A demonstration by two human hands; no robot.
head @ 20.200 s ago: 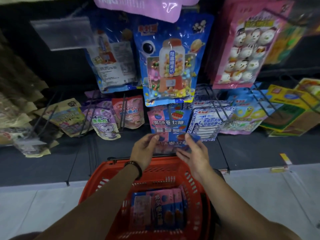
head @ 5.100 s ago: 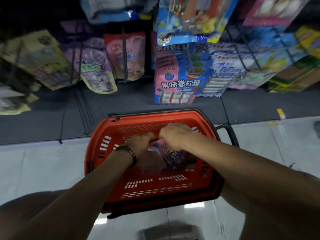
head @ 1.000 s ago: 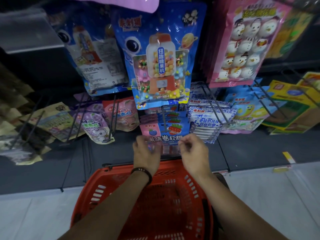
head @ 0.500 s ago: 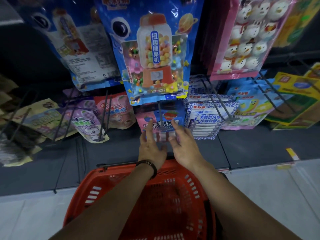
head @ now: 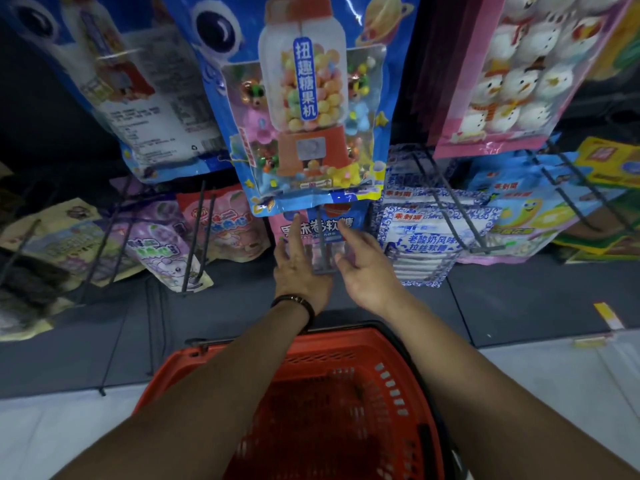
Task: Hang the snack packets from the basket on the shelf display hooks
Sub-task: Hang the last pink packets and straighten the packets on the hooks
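Fingers (head: 294, 233) straight, gripping nothing: pink-and-blue snack packet (head: 332, 224) hangs dead ahead on the dark wire hook (head: 324, 252) between my hands, left hand (head: 299, 275) touching it, right hand (head: 367, 275) alongside.

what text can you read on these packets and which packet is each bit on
"扭趣糖果机": on the big blue gumball bag.
"老酸奶风味 拉丝软糖": on the blue-and-white packet.
"果味卷软糖": on the pink and blue packet, blurred and its first character partly hidden.
Red brand mark on the blue-and-white packet: too blurred to read.
Fine print on the bag back at upper left: too small.
Other packets: unreadable.
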